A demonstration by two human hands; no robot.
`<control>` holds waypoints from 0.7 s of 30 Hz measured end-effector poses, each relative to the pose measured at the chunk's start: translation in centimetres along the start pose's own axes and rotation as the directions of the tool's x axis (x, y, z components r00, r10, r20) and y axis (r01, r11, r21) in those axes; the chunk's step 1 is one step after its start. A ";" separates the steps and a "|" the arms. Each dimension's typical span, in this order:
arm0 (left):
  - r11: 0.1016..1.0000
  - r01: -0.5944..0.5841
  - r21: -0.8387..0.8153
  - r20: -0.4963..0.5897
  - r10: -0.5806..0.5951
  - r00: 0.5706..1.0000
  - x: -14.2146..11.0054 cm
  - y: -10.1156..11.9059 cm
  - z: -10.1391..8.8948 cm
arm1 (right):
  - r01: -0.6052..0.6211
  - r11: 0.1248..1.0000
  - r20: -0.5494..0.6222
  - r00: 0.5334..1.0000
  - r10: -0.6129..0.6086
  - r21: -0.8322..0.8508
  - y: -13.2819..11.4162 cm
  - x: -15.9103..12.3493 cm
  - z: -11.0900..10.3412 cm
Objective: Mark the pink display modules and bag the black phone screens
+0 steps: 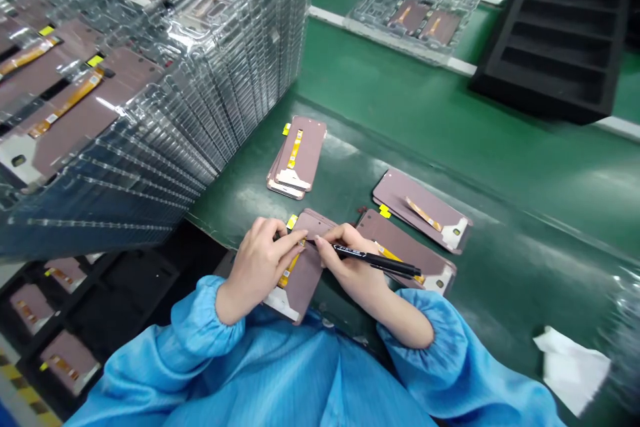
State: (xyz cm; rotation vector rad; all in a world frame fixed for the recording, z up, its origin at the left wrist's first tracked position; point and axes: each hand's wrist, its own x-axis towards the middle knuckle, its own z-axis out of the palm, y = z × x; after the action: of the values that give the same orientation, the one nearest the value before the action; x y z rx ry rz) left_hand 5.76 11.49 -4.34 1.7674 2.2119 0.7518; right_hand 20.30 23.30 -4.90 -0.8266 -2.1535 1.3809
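In front of me lies a phone display panel (309,283) with a mauve back, an orange ribbon cable (289,272) and a yellow tab. My left hand (256,259) rests over its left side, thumb and forefinger closed at the upper part of the cable. My right hand (354,272) grips a black marker pen (373,258), whose tip end points at the panel beside the left fingertips. Just to the right, partly covered by the right hand, is another panel (407,243). Beyond it a small stack of panels (425,203) lies slanted.
Stacked panels (307,153) lie ahead. Tall stacks of clear plastic trays (240,67) stand at left, more panels on top. Below left is a black tray (125,287). Farther back are a clear tray (373,10) and a black foam tray (545,73); a white cloth (573,370) lies at right.
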 end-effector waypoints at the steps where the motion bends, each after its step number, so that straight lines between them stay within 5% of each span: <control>1: 1.000 0.003 -0.003 0.002 -0.003 1.000 0.0 0.0 0.1 | -0.003 1.000 0.001 1.000 0.003 -0.003 0.2 0.0 0.0; 21: 0.999 -0.003 -0.036 0.002 0.003 1.000 -0.2 -0.1 0.2 | 0.056 0.997 -0.006 0.998 -0.057 -0.054 0.0 0.3 0.0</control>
State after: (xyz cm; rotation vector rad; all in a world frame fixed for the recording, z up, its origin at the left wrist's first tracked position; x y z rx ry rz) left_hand 5.79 11.37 -4.54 1.7537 2.1811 0.7858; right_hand 20.03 23.50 -4.87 -0.7835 -2.1993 1.2956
